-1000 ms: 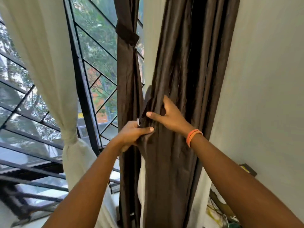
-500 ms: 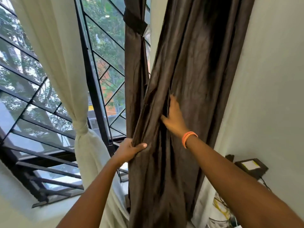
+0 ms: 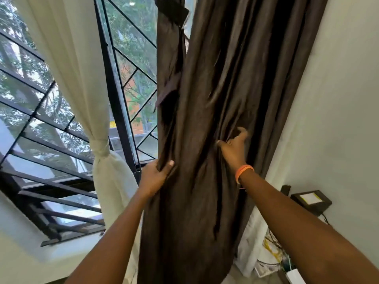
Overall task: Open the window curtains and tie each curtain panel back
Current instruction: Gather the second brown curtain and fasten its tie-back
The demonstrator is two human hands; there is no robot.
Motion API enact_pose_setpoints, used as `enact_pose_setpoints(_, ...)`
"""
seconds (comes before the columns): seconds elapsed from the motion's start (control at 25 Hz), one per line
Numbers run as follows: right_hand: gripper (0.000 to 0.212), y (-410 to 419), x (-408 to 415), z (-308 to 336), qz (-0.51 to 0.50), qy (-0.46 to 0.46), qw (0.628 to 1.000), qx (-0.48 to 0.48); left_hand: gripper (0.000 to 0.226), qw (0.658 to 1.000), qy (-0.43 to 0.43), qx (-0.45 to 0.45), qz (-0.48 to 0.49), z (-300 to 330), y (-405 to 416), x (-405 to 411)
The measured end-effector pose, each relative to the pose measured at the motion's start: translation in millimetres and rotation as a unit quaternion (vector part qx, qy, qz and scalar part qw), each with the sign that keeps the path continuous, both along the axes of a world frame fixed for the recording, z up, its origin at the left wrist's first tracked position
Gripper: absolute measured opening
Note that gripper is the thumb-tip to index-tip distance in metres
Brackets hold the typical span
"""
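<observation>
A wide dark brown curtain panel (image 3: 229, 83) hangs down the middle. My left hand (image 3: 155, 175) grips its left edge, thumb on the front of the cloth. My right hand (image 3: 233, 148), with an orange wristband, pinches a fold near the panel's right side. Behind it, a narrower brown panel (image 3: 168, 58) hangs with a dark tie band (image 3: 172, 8) round it near the top. To the left, a cream curtain (image 3: 67, 58) is knotted (image 3: 100, 146) at mid height.
A black window frame with a diagonal grille (image 3: 117, 89) stands between the cream and brown curtains. A white wall (image 3: 338, 99) rises on the right. Below it sit a dark box (image 3: 309, 201) and loose cables (image 3: 274, 253) near the floor.
My hands have moved apart across the brown panel: the left dropped to its left edge, the right shifted right and took a fold. The view has tilted and come closer.
</observation>
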State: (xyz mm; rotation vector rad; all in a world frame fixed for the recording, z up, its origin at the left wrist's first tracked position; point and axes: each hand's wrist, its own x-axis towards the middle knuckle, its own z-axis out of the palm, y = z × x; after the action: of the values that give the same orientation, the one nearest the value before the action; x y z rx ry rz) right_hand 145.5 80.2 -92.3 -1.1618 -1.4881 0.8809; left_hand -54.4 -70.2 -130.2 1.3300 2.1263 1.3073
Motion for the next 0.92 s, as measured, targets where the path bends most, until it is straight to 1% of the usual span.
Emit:
enact_pose_setpoints(0.04, 0.049, -9.4, -12.5, -4.3, 0.055, -0.026, 0.998, -0.002, 0.037, 0.999, -0.015, -0.012, -0.041, -2.9, 2.2, 14.5)
enact_pose_setpoints(0.08, 0.039, -19.8, -24.1, -7.3, 0.112, -0.042, 0.993, 0.009, 0.056, 0.996, -0.035, -0.011, -0.076, -5.3, 7.8, 26.5)
enact_pose_setpoints(0.12, 0.03, -29.7, -32.1, -8.2, 0.156, -0.035, 0.987, 0.017, 0.072, 0.994, -0.051, 0.0, -0.099, -4.3, 16.2, 36.2)
enact_pose_setpoints(0.16, 0.026, -37.4, -36.7, -5.1, 0.193, -0.017, 0.981, 0.008, 0.08, 0.991, -0.062, 0.016, -0.118, -0.3, 25.7, 44.1)
enact_pose_setpoints(0.2, 0.023, -40.2, -37.6, -1.1, 0.23, 0.001, 0.973, -0.008, 0.075, 0.989, -0.065, 0.029, -0.13, 5.2, 34.8, 49.7)
enact_pose_setpoints(0.24, 0.019, -41.1, -34.4, 4.2, 0.266, 0.006, 0.964, -0.023, 0.062, 0.989, -0.058, 0.042, -0.132, 9.3, 43.3, 53.1)
enact_pose_setpoints(0.28, 0.012, -36.6, -27.5, 6.7, 0.287, 0.002, 0.958, -0.018, 0.046, 0.991, -0.042, 0.051, -0.115, 13.5, 48.7, 53.1)
enact_pose_setpoints(0.32, 0.01, -30.6, -16.7, 10.3, 0.269, -0.017, 0.963, 0.012, 0.034, 0.994, -0.024, 0.053, -0.088, 17.7, 50.6, 51.1)
enact_pose_setpoints(0.36, 0.015, -18.4, -5.9, 9.6, 0.205, -0.051, 0.976, 0.056, 0.032, 0.998, -0.006, 0.046, -0.052, 18.5, 50.2, 46.2)
enact_pose_setpoints(0.4, 0.022, -4.1, 8.4, 9.6, 0.107, -0.095, 0.984, 0.105, 0.033, 0.999, -0.004, 0.038, -0.027, 16.9, 48.3, 38.9)
enact_pose_setpoints(0.44, 0.034, 12.8, 24.5, 7.9, -0.008, -0.126, 0.983, 0.135, 0.032, 0.999, -0.016, 0.036, -0.012, 17.2, 45.3, 30.9)
enact_pose_setpoints(0.48, 0.052, 28.1, 40.4, 4.9, -0.098, -0.131, 0.979, 0.124, 0.032, 0.999, -0.037, 0.035, -0.001, 17.1, 42.2, 20.7)
enact_pose_setpoints(0.52, 0.074, 39.2, 55.2, 4.8, -0.132, -0.114, 0.982, 0.079, 0.033, 0.997, -0.067, 0.034, 0.012, 19.6, 38.7, 11.7)
enact_pose_setpoints(0.56, 0.095, 47.8, 62.3, 3.7, -0.098, -0.064, 0.993, 0.01, 0.034, 0.994, -0.103, 0.031, 0.02, 21.5, 35.6, 4.4)
enact_pose_setpoints(0.6, 0.112, 50.9, 61.7, 2.2, -0.02, -0.003, 0.998, -0.056, 0.035, 0.99, -0.138, 0.026, 0.018, 22.1, 34.7, 0.3)
enact_pose_setpoints(0.64, 0.119, 47.3, 52.5, 0.1, 0.065, 0.029, 0.993, -0.099, 0.035, 0.986, -0.166, 0.022, 0.009, 23.7, 33.4, 0.8)
enact_pose_setpoints(0.68, 0.117, 38.1, 39.0, -2.9, 0.134, 0.031, 0.983, -0.118, 0.035, 0.984, -0.178, 0.016, -0.009, 25.1, 32.6, 4.3)
enact_pose_setpoints(0.72, 0.107, 27.5, 20.9, -5.5, 0.183, 0.025, 0.976, -0.114, 0.033, 0.984, -0.173, 0.005, -0.037, 27.5, 31.7, 10.4)
enact_pose_setpoints(0.76, 0.092, 19.1, 3.4, -8.6, 0.217, 0.031, 0.972, -0.086, 0.03, 0.985, -0.158, -0.012, -0.068, 28.5, 32.9, 16.8)
enact_pose_setpoints(0.8, 0.069, 16.1, -10.6, -13.2, 0.223, 0.032, 0.973, -0.056, 0.029, 0.984, -0.146, -0.029, -0.097, 27.1, 35.4, 22.1)
enact_pose_setpoints(0.84, 0.049, 16.2, -18.9, -16.9, 0.191, 0.009, 0.981, -0.02, 0.033, 0.984, -0.134, -0.03, -0.118, 25.1, 38.6, 24.7)
enact_pose_setpoints(0.88, 0.04, 22.5, -19.4, -20.9, 0.162, -0.019, 0.986, 0.023, 0.037, 0.987, -0.117, -0.018, -0.109, 23.8, 40.5, 23.6)
enact_pose_setpoints(0.92, 0.035, 29.1, -8.9, -22.4, 0.143, -0.057, 0.986, 0.059, 0.039, 0.993, -0.098, 0.003, -0.061, 24.4, 41.9, 18.2)
